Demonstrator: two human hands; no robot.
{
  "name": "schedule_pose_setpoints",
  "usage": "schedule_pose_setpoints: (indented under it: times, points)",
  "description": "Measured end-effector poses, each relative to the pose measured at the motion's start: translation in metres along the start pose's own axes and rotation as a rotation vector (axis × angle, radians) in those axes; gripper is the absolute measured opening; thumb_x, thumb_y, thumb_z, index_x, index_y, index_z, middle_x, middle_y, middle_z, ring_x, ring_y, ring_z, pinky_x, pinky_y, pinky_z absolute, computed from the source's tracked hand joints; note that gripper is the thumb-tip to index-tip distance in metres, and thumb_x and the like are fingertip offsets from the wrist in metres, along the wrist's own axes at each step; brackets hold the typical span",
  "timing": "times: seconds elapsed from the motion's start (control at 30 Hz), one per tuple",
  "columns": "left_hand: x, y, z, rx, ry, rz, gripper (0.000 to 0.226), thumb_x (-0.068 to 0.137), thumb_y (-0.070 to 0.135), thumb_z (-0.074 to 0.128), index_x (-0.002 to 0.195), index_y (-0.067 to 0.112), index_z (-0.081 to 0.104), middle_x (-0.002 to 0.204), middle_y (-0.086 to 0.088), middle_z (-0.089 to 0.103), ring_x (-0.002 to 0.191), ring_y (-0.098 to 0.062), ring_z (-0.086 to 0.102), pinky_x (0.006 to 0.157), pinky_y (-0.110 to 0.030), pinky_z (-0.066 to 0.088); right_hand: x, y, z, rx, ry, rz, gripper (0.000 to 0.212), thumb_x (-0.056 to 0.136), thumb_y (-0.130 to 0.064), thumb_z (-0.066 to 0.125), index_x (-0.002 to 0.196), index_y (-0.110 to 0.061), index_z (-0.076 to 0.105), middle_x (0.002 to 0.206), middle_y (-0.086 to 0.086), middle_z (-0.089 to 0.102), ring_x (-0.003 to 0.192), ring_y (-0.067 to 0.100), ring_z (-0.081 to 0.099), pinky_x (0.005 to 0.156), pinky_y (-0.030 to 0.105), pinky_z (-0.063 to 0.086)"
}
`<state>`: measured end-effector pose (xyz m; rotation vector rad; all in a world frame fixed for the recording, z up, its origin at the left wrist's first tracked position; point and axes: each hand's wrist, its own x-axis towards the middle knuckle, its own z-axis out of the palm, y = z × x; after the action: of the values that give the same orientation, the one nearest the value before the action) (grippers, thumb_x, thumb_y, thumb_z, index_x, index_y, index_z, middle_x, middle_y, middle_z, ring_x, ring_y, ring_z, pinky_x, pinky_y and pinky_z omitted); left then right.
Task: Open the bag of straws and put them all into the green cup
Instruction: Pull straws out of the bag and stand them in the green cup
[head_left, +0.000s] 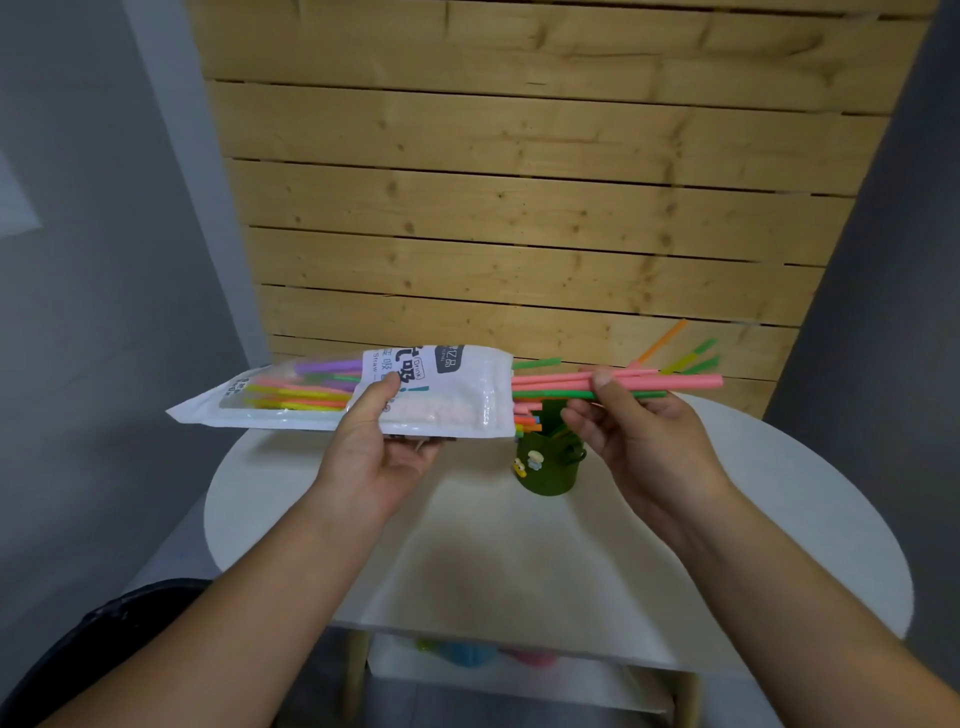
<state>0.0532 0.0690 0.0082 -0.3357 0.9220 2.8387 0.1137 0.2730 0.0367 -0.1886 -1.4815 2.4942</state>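
Observation:
My left hand grips the white straw bag near its middle and holds it level above the table, its open mouth facing right. Colourful straws still fill the bag, and several short ends stick out of the mouth. My right hand pinches a bunch of pink and green straws that reach partly out of the bag to the right. The green cup stands on the table below the bag's mouth, with several straws leaning out of it to the upper right.
The round white table stands against a wooden slat wall. A lower shelf under the table holds blurred coloured objects. A dark object lies at the lower left. Grey walls flank both sides.

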Motion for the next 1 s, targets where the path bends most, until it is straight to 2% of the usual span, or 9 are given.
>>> schedule_pose_setpoints:
  times: [0.17,0.33,0.47,0.63,0.8,0.9,1.0]
  points:
    - [0.003,0.0,0.0,0.0,0.031,0.018,0.011,0.091,0.01,0.068,0.101,0.015,0.069,0.092,-0.006,0.08,0.082,-0.024,0.077,0.069,-0.042,0.063,0.003,-0.003,-0.002,0.051,0.059,0.015,0.015,0.095,-0.009,0.06,0.09,-0.001,0.071,0.073,0.007,0.074,0.069,0.013,0.071,0.07,0.023,0.06]
    - [0.008,0.011,-0.005,-0.024,0.069,0.052,0.008,0.091,0.011,0.068,0.098,0.015,0.068,0.085,-0.004,0.08,0.072,-0.021,0.078,0.063,-0.042,0.064,0.007,-0.015,-0.012,0.061,0.107,-0.008,0.015,0.097,-0.01,0.058,0.095,0.0,0.07,0.078,0.009,0.069,0.071,0.014,0.068,0.071,0.023,0.06]
    - [0.011,0.021,-0.013,-0.042,0.089,0.074,0.008,0.091,0.011,0.068,0.098,0.015,0.068,0.085,-0.004,0.08,0.074,-0.02,0.078,0.061,-0.041,0.063,0.011,-0.025,-0.023,0.057,0.133,-0.019,0.013,0.096,-0.01,0.059,0.095,-0.001,0.069,0.087,0.011,0.068,0.071,0.013,0.07,0.069,0.021,0.059]
    - [0.017,0.028,-0.02,-0.038,0.106,0.097,0.011,0.092,0.012,0.067,0.102,0.016,0.068,0.084,-0.004,0.08,0.075,-0.02,0.077,0.059,-0.04,0.063,0.014,-0.036,-0.04,0.038,0.156,-0.006,0.013,0.096,-0.01,0.061,0.096,0.0,0.069,0.085,0.01,0.07,0.067,0.011,0.071,0.068,0.021,0.058]
    - [0.027,0.032,-0.029,-0.038,0.139,0.131,0.017,0.093,0.013,0.066,0.108,0.018,0.066,0.084,-0.002,0.08,0.091,-0.021,0.075,0.064,-0.042,0.064,0.017,-0.046,-0.06,0.01,0.213,-0.063,0.01,0.094,-0.01,0.063,0.092,-0.003,0.069,0.082,0.007,0.069,0.07,0.013,0.067,0.069,0.021,0.057]
    - [0.03,0.033,-0.032,-0.019,0.155,0.145,0.012,0.093,0.014,0.065,0.103,0.02,0.065,0.077,0.0,0.079,0.087,-0.019,0.074,0.064,-0.042,0.064,0.016,-0.052,-0.071,-0.043,0.225,-0.107,0.011,0.095,-0.011,0.061,0.093,-0.004,0.069,0.085,0.007,0.069,0.071,0.012,0.066,0.07,0.021,0.057]
    - [0.032,0.031,-0.032,-0.025,0.168,0.147,0.018,0.093,0.014,0.066,0.109,0.02,0.065,0.077,0.001,0.079,0.082,-0.018,0.076,0.071,-0.042,0.063,0.013,-0.06,-0.079,-0.074,0.233,-0.137,0.012,0.096,-0.011,0.061,0.091,-0.004,0.069,0.078,0.004,0.071,0.07,0.011,0.066,0.071,0.02,0.057]
